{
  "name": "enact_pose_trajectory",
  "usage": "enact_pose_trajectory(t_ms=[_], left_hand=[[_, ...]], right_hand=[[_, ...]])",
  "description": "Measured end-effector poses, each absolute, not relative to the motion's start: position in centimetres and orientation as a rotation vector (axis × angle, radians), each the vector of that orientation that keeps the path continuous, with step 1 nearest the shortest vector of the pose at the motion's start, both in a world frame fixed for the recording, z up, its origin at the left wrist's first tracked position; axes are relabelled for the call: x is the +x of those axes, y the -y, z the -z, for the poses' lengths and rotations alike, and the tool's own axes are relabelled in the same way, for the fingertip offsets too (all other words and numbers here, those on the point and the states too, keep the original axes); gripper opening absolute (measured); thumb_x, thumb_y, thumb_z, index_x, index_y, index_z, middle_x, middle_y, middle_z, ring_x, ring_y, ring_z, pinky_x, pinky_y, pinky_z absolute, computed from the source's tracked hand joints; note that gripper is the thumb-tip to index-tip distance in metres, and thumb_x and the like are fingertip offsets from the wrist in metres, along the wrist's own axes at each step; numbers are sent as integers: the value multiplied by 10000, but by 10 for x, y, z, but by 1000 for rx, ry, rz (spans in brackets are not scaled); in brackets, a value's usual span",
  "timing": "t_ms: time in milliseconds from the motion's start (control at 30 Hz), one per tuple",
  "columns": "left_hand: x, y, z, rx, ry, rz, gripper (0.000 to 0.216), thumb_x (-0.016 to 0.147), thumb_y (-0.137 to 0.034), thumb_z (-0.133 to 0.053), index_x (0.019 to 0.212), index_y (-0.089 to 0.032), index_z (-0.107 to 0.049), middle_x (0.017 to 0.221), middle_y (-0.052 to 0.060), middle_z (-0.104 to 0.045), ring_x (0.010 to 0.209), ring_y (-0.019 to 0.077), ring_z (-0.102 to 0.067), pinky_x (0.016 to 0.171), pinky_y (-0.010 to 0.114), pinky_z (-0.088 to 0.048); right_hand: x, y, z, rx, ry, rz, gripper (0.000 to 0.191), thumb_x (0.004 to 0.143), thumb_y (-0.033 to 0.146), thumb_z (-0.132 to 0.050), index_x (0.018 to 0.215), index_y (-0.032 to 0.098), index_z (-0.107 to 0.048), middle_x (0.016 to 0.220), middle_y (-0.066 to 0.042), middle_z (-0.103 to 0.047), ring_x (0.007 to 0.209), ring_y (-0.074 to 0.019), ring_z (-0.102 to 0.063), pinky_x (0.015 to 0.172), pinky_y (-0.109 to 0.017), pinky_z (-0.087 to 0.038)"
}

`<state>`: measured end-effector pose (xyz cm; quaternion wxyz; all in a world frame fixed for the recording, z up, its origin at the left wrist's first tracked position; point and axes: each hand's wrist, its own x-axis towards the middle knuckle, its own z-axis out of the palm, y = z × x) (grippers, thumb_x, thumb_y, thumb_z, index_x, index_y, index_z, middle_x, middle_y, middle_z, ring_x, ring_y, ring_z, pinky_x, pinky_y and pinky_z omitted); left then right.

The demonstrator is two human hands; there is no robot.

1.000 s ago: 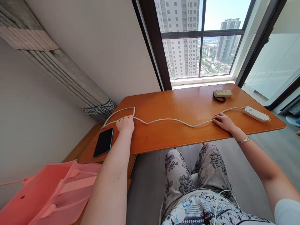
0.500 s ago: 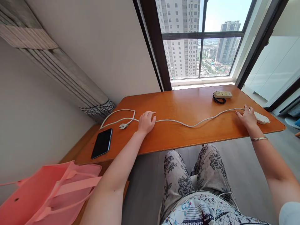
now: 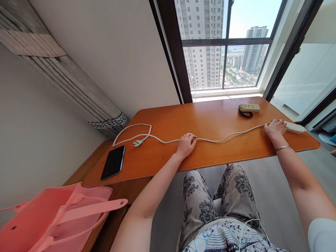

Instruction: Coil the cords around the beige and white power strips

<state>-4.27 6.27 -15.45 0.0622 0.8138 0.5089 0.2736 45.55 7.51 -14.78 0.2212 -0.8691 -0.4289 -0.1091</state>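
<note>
A white power strip (image 3: 296, 127) lies near the right end of the wooden table (image 3: 210, 119). Its white cable (image 3: 225, 136) runs left across the table to a loop and a plug (image 3: 138, 142). My right hand (image 3: 275, 128) rests on the cable where it joins the power strip, fingers curled over it. My left hand (image 3: 187, 144) lies over the middle of the cable, fingers bent around it.
A second beige power strip with a coiled black cord (image 3: 249, 108) sits near the window. A black phone (image 3: 113, 162) lies on the table's left end. A pink bag (image 3: 52, 217) stands at the lower left. My patterned trouser legs are under the table.
My left hand has slid right along the cable, from near the plug to its middle. My right hand has moved right to the power strip end, and the cable lies straighter.
</note>
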Motion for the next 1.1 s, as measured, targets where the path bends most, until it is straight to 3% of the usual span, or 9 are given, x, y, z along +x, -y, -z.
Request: enact_pose_trajectory(t_ms=[167,367,567,700,833,933,1033,1100], left_hand=[[-39,-59,156,2495,-1581,-809,232,939,-288,-476,1048,-188,-655,1137,123,-676,1094,279,-610,939,428,-459],[-38,-56,155,2501,-1642,-810,237,954,-280,-456,1051,-189,-653,1108,124,-689,1070,277,-630,924,423,-461],[-36,-53,156,2476,-1700,-791,255,962,-289,-439,1073,-178,-641,1106,113,-683,995,259,-651,884,396,-489],[-36,-53,157,2455,-1712,-817,247,963,-288,-437,1067,-184,-635,1088,96,-687,958,248,-661,857,378,-498],[-37,-54,157,2441,-1692,-858,238,959,-291,-441,1043,-189,-639,1062,94,-691,941,244,-666,847,369,-500],[-39,-55,155,2378,-1690,-917,243,957,-298,-441,1052,-190,-637,1072,96,-688,884,230,-666,819,365,-503],[-35,-58,149,2272,-1717,-1005,235,945,-292,-458,1056,-186,-637,1082,97,-680,796,210,-656,776,359,-503],[-26,-62,144,2213,-1695,-1080,232,937,-293,-474,1058,-184,-639,1097,100,-675,786,204,-652,772,357,-503]], right_hand=[[408,-108,140,-2158,1576,194,508,903,451,-471,1250,114,-628,1336,-243,-576,1254,-424,-481,1024,-621,-377],[370,-144,136,-2227,1633,-133,618,960,425,-406,1472,81,-433,1535,-217,-426,1402,-360,-394,1140,-535,-318],[360,-153,132,-2238,1567,-165,468,852,305,-601,1236,40,-621,1395,-295,-516,1375,-408,-393,1147,-591,-226],[348,-153,129,-2095,1516,-267,320,822,269,-617,1089,98,-661,1308,-249,-594,1311,-378,-465,1132,-564,-265],[323,-150,129,-1824,1413,-405,282,879,381,-555,991,133,-628,1162,-204,-656,1149,-318,-572,1024,-461,-418],[296,-144,134,-1584,1309,-532,363,903,536,-499,944,183,-572,905,-105,-670,913,-249,-620,825,-378,-512],[260,-132,142,-1340,1249,-700,398,907,613,-443,914,220,-508,682,-2,-565,641,-168,-553,618,-297,-500],[234,-123,147,-1177,1250,-809,412,893,641,-441,906,232,-491,648,27,-522,597,-145,-530,585,-273,-492]])
